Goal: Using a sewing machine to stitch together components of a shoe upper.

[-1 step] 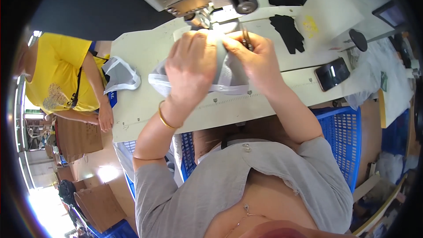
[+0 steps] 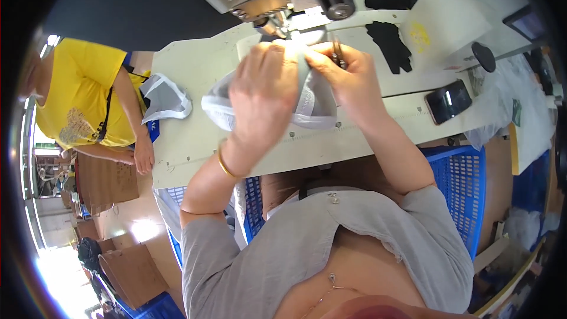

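Observation:
A grey mesh piece with white-taped seams, shaped like a cap crown, lies under the sewing machine's needle area. My left hand is closed over its left part, knuckles up, close to the presser foot. On the other side my right hand pinches the cloth between thumb and forefinger. Small metal thread snips sit against the fingers of that hand. Bright machine light washes out the cloth at the needle, and the left fingertips are hidden.
A similar grey piece lies at the table's left, beside a person in a yellow shirt. Black gloves and a phone rest on the right. Blue crates stand below the table.
The whole view has shifted slightly. The cap crown's near edge has turned and drawn in a little under my hands, and the left hand is blurred. Both hands keep their hold.

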`<state>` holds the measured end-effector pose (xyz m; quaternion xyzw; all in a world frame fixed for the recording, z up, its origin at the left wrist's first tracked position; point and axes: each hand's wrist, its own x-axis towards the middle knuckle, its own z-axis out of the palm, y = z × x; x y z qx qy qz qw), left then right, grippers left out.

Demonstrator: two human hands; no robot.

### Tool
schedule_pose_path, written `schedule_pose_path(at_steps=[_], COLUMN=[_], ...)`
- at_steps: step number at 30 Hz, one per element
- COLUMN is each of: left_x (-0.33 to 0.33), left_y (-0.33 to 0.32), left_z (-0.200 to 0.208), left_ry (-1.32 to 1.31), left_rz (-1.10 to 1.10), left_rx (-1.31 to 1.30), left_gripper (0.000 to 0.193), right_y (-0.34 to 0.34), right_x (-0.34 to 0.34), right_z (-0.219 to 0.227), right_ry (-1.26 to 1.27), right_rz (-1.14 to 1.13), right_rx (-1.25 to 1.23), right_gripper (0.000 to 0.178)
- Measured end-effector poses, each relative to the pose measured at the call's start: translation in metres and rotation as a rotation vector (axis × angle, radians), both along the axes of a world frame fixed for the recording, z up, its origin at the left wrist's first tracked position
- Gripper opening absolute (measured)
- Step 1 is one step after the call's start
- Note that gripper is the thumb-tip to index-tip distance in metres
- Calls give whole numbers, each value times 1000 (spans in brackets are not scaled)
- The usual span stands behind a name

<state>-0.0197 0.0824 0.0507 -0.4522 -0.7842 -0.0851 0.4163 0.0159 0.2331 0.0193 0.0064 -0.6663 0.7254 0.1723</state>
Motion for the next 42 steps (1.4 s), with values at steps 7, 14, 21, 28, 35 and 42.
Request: schedule_pose_path(at_steps=[7,14,21,28,35,42], left_x=[13,8,5,12,-18,-50], left_y=[1,-1,1,-13,-112,-93], left_z=[-13,-8,-9,-10,-122,-42], left_ry=[-154,-210,-219,-287,262,292], left_rz=[72,24,15,-79,-43,-31], left_rx=[51,77,112,122,21,31], left_gripper=[30,28,28,37,37,34], right_y=[2,-2,-1,4,5,3], right_x=[2,2,0,-2,5,-3], right_z=[-5,4,3,-2,-2,0], right_ry=[-7,-27,-34,3,-3,40], right_rz=[42,1,9,-15,73,305], right_rx=[-48,-57,-58,-7,73,167], right_gripper=[18,18,17,18,17,25])
